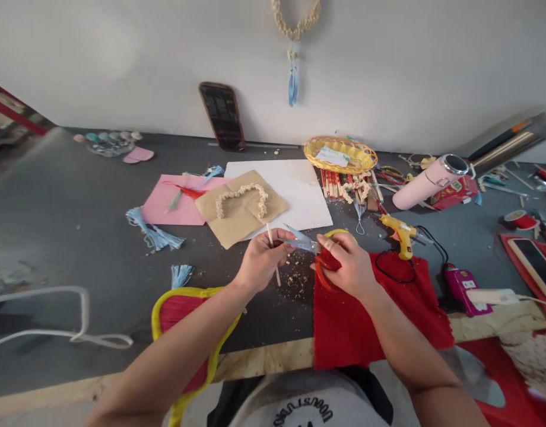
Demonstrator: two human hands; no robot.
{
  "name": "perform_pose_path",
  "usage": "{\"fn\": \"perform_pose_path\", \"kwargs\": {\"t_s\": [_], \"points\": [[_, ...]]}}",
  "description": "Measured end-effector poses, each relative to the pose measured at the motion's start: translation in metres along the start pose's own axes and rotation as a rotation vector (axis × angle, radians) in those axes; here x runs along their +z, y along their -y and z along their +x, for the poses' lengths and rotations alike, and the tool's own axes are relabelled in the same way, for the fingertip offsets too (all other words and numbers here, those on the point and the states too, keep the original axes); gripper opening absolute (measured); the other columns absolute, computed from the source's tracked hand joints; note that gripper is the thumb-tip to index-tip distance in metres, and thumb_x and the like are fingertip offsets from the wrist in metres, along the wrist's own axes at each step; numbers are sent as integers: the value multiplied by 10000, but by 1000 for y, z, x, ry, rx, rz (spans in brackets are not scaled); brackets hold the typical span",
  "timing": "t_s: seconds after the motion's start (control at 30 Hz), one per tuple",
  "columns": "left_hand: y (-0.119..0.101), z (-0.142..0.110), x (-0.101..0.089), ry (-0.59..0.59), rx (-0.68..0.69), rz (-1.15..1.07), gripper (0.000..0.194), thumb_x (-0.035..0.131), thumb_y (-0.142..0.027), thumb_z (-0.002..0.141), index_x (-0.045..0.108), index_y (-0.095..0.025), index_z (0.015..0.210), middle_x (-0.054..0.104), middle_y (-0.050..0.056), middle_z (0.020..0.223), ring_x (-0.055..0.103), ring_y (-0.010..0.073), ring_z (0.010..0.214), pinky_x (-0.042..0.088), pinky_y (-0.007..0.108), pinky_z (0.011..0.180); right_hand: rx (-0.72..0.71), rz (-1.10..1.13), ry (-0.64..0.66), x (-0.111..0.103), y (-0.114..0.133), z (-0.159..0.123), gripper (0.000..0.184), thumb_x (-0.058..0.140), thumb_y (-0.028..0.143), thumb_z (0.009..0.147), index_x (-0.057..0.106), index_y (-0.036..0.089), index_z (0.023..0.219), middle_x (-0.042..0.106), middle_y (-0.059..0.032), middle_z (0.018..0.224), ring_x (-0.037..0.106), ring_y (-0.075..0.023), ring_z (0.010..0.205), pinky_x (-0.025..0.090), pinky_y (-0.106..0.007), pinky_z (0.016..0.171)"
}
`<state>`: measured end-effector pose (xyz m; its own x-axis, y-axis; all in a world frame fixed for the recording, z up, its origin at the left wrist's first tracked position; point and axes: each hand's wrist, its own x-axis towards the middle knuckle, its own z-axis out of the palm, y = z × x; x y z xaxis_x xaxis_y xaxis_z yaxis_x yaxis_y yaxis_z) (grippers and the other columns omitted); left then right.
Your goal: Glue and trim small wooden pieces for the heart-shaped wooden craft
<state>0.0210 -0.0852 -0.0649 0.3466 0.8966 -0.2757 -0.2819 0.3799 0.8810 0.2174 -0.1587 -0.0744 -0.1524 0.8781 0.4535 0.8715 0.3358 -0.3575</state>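
My left hand [264,258] is closed around a thin pale wooden stick [278,276] that stands nearly upright in its fingers. My right hand [348,264] grips scissors with red handles [325,279]. Their metal blades [304,244] reach left to the fingertips of my left hand; whether they touch the stick I cannot tell. Small pale chips [298,277] lie scattered on the dark table below. Just beyond my hands, a curved string of pale chips [241,193] rests on a brown paper sheet [224,228], which overlaps white paper [300,184].
A red cloth [380,320] lies under my right forearm. To its right are a yellow glue gun [402,234], a purple box [466,290] and a pink flask [428,181]. A wicker basket [311,154] and a phone [224,115] stand by the wall. Blue tassels [155,231] lie left.
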Motion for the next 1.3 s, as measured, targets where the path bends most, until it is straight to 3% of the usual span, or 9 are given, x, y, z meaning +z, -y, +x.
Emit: {"fn": "perform_pose_path", "kwargs": {"t_s": [0.17, 0.37, 0.53, 0.7, 0.83, 1.03, 1.3], "points": [[1, 0, -1, 6, 17, 31, 219, 816, -240, 615, 661, -144, 737, 538, -35, 504, 376, 42, 412, 231, 173, 391, 23, 72, 26, -1, 2, 1, 573, 712, 441, 800, 578, 200, 1302, 598, -110, 1099, 630, -241, 1022, 575, -370, 872], [2, 0, -2, 0, 32, 57, 217, 808, -260, 631, 650, -144, 723, 538, -35, 507, 349, 38, 410, 219, 181, 396, 2, -1, -15, 2, 3, 0, 508, 687, 430, 830, 605, 196, 1273, 623, -107, 1036, 655, -229, 965, 586, -338, 803], [-3, -2, 2, 45, 21, 49, 251, 804, -294, 650, 617, -139, 711, 640, 6, 618, 335, 26, 418, 214, 185, 403, 50, -6, -36, 5, 2, -4, 451, 658, 454, 854, 618, 238, 1248, 642, -73, 997, 670, -163, 807, 560, -245, 651], [-8, 1, -3, 74, -55, 249, 255, 793, -319, 658, 655, -139, 773, 656, 14, 650, 364, 34, 419, 226, 188, 393, 217, 177, -92, 6, -6, -3, 489, 658, 451, 854, 588, 216, 1277, 573, -36, 911, 525, -92, 550, 531, -246, 583], [-8, 6, -10, 122, -105, 402, 212, 798, -285, 653, 662, -142, 730, 603, -7, 590, 392, 41, 430, 247, 174, 385, 241, 179, -88, 7, -9, -1, 470, 661, 439, 848, 596, 224, 1260, 559, -28, 917, 504, -87, 541, 518, -246, 576], [-3, 13, -12, 75, -193, 337, 192, 808, -214, 643, 649, -153, 732, 553, -22, 533, 359, 34, 373, 199, 166, 338, 237, 160, -66, 8, -9, -1, 462, 650, 445, 852, 607, 208, 1246, 573, -43, 932, 508, -94, 541, 524, -254, 594], [-5, 13, -12, 29, -148, 218, 266, 814, -229, 662, 631, -152, 839, 559, -23, 650, 369, 25, 411, 220, 151, 333, 303, 68, -83, 6, -15, 0, 482, 656, 457, 842, 593, 229, 1261, 590, -58, 989, 580, -121, 620, 553, -265, 660]]}}
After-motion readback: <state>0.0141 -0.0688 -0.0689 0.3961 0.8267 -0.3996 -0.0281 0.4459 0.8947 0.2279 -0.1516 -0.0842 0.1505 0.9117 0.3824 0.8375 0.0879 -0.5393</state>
